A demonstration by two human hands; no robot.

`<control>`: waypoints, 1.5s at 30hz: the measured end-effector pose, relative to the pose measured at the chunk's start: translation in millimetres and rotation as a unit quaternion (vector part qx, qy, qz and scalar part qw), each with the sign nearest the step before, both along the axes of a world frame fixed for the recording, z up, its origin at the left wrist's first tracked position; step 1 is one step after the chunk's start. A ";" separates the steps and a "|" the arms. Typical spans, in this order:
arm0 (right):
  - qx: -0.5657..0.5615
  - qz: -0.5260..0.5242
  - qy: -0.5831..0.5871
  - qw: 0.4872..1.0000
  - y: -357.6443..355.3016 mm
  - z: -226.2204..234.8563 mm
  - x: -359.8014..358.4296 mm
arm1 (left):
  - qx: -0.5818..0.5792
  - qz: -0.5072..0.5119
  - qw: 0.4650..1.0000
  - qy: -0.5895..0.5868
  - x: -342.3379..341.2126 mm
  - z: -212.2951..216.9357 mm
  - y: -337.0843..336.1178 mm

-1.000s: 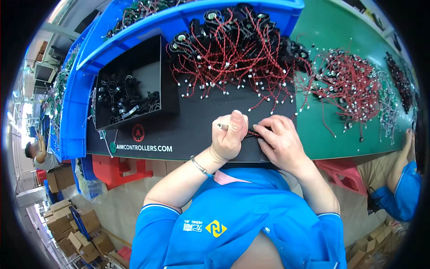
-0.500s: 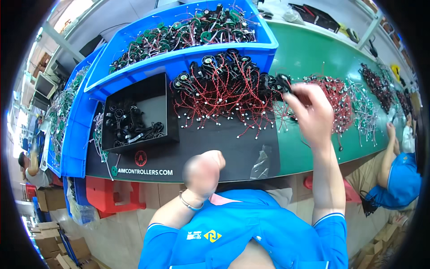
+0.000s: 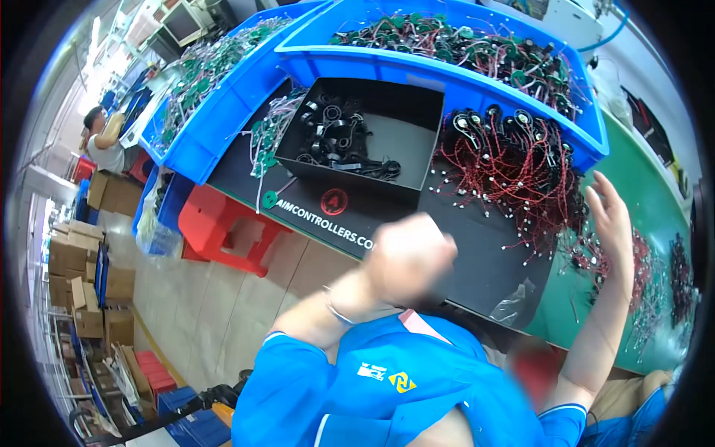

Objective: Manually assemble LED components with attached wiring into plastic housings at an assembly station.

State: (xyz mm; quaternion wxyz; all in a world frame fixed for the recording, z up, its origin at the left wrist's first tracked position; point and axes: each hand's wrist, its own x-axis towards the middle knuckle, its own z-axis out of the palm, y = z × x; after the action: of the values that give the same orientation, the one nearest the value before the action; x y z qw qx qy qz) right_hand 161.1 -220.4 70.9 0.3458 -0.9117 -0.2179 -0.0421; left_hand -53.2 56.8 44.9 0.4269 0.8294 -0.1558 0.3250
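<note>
My left hand point(image 3: 410, 257) is blurred and curled closed over the front edge of the black mat point(image 3: 465, 261); what it may hold is hidden. My right hand point(image 3: 614, 220) is raised, fingers apart, with nothing visible in them. It is beside the right end of a heap of small black round parts with twisted red-and-black wires point(image 3: 514, 164) and white plugs. Left of that heap stands an open black box point(image 3: 376, 179), partly filled with black ring-shaped parts point(image 3: 339, 138) and coiled cables.
Behind the box, a blue bin point(image 3: 462, 82) holds green circuit boards with wires; a second blue bin point(image 3: 216, 138) stands left. More wired parts point(image 3: 644, 283) lie on the green table at right. A clear plastic scrap point(image 3: 514, 302) is on the mat. A red stool point(image 3: 227, 231) stands below.
The view has turned left, so the table appears farther right. My right hand, earlier pinching at a black part by the heap, now has its fingers apart. My left hand stays curled and blurred.
</note>
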 end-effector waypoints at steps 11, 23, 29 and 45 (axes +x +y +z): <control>0.081 -0.068 -0.011 0.994 -29.9 -3.1 -19.2 | 0.420 0.097 0.755 0.494 94.2 19.5 107.0; 0.244 -0.077 0.028 0.966 -60.1 -31.6 -78.3 | 0.238 0.127 0.881 0.388 113.5 11.4 149.1; 0.238 -0.071 0.001 0.969 -52.9 -20.0 -95.9 | 0.088 0.180 0.931 0.304 109.3 33.5 141.6; 0.506 0.120 0.517 0.680 48.0 -63.3 -166.3 | 0.172 -0.162 0.971 -0.042 9.8 -21.9 -60.9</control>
State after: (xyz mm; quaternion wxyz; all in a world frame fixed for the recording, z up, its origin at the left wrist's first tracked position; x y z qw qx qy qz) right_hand -5.2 -172.4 7.6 0.8140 -0.4406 -0.0572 0.3743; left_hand -43.4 -4.1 23.0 0.3178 0.8396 -0.3599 0.2542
